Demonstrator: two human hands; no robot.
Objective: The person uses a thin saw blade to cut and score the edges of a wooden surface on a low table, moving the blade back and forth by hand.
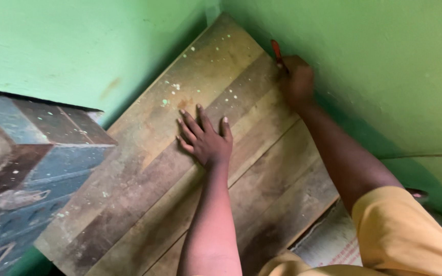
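I see green painted walls meeting in a far corner, with a worn blue and brown wooden chest at left.

A worn, paint-flecked wooden tabletop of planks fills the green corner; a thin red-orange tool stands at its far edge.

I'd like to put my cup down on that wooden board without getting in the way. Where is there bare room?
The wooden board is bare near its lower left corner, beside the blue painted chest, and along its upper end in the green wall corner. It is crowded mid-board, where the left hand lies flat, and at the right edge, where the right hand holds a red tool.
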